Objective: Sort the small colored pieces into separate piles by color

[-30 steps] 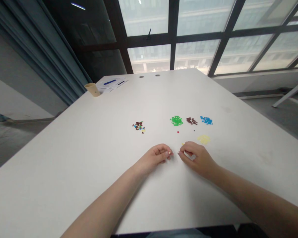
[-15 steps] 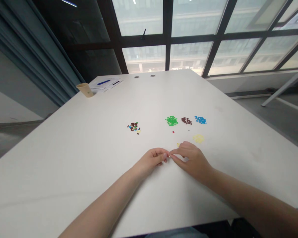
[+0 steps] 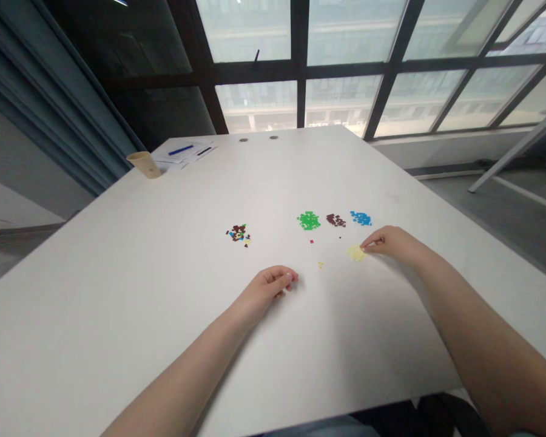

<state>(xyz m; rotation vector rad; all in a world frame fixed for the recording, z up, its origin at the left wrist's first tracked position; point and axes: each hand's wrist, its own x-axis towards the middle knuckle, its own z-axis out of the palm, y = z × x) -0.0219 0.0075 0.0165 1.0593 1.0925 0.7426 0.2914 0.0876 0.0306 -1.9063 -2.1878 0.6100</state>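
White tabletop (image 3: pixel 131 255) beneath dark-framed windows, and the right hand (image 3: pixel 363 247) pinches at the flat pile of small pale-yellow pieces (image 3: pixel 355 252). Left hand (image 3: pixel 293 278), thumb against fingers; whatever's between them, I can't tell.

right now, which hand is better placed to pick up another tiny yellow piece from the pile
Right, I'd say: the right hand has its fingertips at the edge of the pale yellow pile, while the left hand sits farther off.
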